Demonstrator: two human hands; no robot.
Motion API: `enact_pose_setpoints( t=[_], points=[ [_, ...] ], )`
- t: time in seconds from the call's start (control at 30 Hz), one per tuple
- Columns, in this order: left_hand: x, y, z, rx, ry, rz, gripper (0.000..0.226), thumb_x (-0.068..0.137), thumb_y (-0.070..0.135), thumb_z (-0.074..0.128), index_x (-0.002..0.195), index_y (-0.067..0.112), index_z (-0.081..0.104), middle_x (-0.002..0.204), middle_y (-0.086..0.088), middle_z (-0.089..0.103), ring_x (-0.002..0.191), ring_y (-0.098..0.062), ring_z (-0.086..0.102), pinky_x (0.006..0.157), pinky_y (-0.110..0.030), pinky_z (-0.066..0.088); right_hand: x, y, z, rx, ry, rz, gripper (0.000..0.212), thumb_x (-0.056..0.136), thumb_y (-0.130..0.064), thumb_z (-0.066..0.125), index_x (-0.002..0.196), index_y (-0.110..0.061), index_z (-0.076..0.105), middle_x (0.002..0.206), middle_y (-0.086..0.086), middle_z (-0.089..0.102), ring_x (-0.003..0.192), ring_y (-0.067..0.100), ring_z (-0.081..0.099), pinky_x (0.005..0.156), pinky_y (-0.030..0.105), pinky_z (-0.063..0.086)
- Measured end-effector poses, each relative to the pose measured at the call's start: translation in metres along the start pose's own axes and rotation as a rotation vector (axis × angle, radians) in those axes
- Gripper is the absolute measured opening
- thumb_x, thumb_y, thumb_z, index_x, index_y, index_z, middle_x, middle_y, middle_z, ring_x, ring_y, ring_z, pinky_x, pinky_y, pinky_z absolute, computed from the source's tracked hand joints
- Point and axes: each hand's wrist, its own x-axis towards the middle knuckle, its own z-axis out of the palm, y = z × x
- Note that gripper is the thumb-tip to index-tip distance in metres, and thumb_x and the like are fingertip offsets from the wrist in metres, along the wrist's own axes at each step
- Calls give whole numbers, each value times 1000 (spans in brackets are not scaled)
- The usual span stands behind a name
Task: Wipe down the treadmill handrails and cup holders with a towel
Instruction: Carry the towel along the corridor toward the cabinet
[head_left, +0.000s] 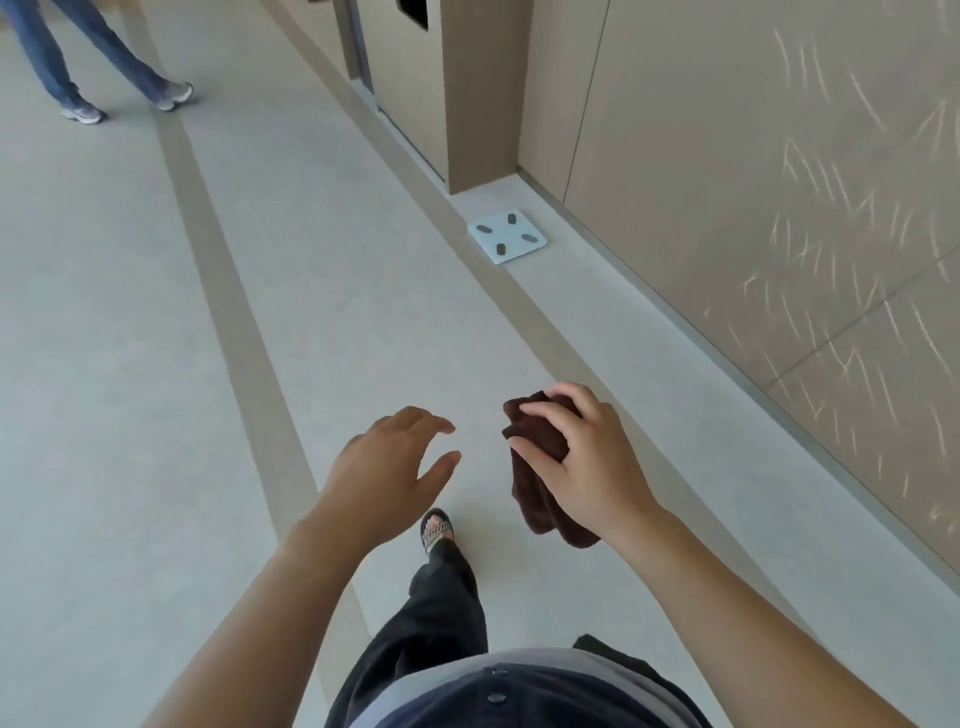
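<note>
My right hand (587, 457) grips a dark brown towel (537, 483), bunched under the fingers with its loose end hanging down toward the floor. To its left, my left hand (395, 462) is held out over the floor with fingers loosely spread and nothing in it; a small gap separates it from the towel. No treadmill, handrail or cup holder is in view.
Pale grey floor with tan stripes runs ahead. A beige panelled wall (727, 182) lines the right side, with a white bathroom scale (506, 236) on the floor at its base. Another person's legs (93, 67) stand at the far left. My own foot (435, 530) steps forward.
</note>
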Motion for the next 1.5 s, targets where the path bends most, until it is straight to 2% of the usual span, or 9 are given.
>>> enact_pose_setpoints(
  t=[0.17, 0.33, 0.57, 0.7, 0.83, 0.97, 1.17, 1.37, 1.5],
  points=[
    [136, -67, -35, 18, -19, -34, 38, 91, 48, 39, 125, 32, 47, 132, 13, 49, 93, -12, 55, 86, -30, 41, 156, -3, 30, 16, -16, -31, 33, 83, -38, 65, 112, -22, 65, 124, -5, 49, 103, 24, 50, 90, 25, 37],
    [277, -124, -96, 33, 1, 16, 39, 91, 48, 39, 126, 32, 46, 131, 13, 48, 112, -13, 51, 86, -31, 43, 302, -8, 36, 22, 15, -4, 35, 83, -41, 63, 114, -24, 64, 125, -7, 48, 105, 21, 48, 92, 24, 35],
    [462, -183, -155, 53, -37, 53, 40, 91, 49, 39, 127, 32, 46, 132, 13, 48, 94, -12, 57, 82, -28, 41, 492, 7, 61, 6, 27, 15, 39, 83, -50, 57, 114, -27, 63, 124, -10, 48, 102, 19, 48, 89, 23, 37],
    [574, -228, -182, 62, -10, 40, 40, 91, 48, 39, 127, 31, 45, 132, 12, 48, 95, -12, 56, 84, -30, 43, 616, 24, 93, 35, 27, -8, 36, 82, -46, 60, 112, -26, 64, 123, -8, 49, 101, 22, 50, 92, 31, 42],
    [679, -267, -220, 52, 17, -11, 39, 91, 48, 39, 127, 32, 45, 133, 14, 47, 102, -12, 55, 86, -29, 42, 751, 29, 114, 47, -19, -78, 35, 84, -43, 62, 114, -25, 64, 125, -6, 49, 107, 21, 49, 92, 26, 38],
    [765, -303, -265, 46, 43, -47, 40, 91, 49, 39, 127, 33, 45, 133, 14, 48, 103, -11, 55, 89, -29, 44, 873, 17, 123, 57, -49, -124, 35, 84, -43, 61, 114, -24, 63, 126, -6, 48, 109, 19, 48, 93, 29, 42],
    [899, -379, -313, 20, 79, -84, 40, 91, 48, 39, 127, 33, 45, 133, 13, 48, 103, -12, 55, 86, -29, 44, 1036, 8, 160, 69, -94, -157, 33, 84, -41, 63, 113, -26, 64, 124, -9, 48, 106, 20, 48, 90, 24, 36],
    [1056, -465, -370, 22, 68, -31, 42, 91, 47, 39, 131, 33, 40, 135, 13, 47, 101, -13, 56, 85, -29, 43, 1202, 3, 208, 86, -41, -99, 33, 84, -43, 63, 112, -26, 64, 123, -10, 49, 105, 19, 49, 92, 24, 35],
    [1160, -507, -415, 46, 43, 36, 42, 91, 48, 39, 131, 33, 41, 135, 13, 47, 104, -13, 56, 89, -32, 44, 1307, -4, 219, 97, 27, -34, 38, 82, -54, 55, 111, -31, 63, 120, -17, 46, 105, 13, 49, 89, 12, 30]
  ],
)
